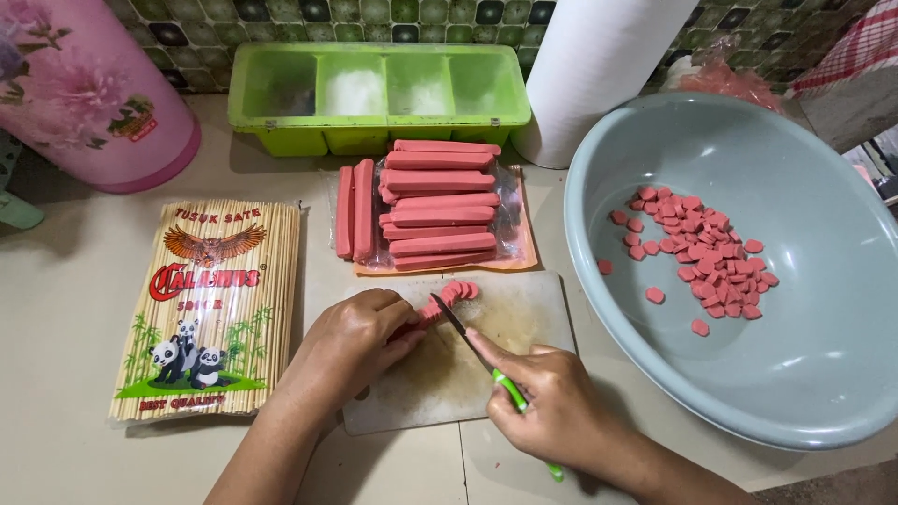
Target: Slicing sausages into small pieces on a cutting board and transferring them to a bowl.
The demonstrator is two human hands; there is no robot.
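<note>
My left hand (354, 339) presses down on a pink sausage (423, 316) lying on a pale cutting board (524, 318). My right hand (552, 402) grips a small knife with a green handle (511, 392), its dark blade (451, 318) set against the sausage's cut end. A short row of cut slices (459, 291) rests on the board just beyond the blade. Behind the board, a stack of whole pink sausages (432, 208) lies on an opened plastic wrapper.
A large grey-blue basin (823, 355) at right holds several sausage slices (703, 254). A packet of bamboo skewers (210, 309) lies at left. At the back stand a green compartment box (374, 98), a white roll (599, 75) and a pink floral container (84, 89).
</note>
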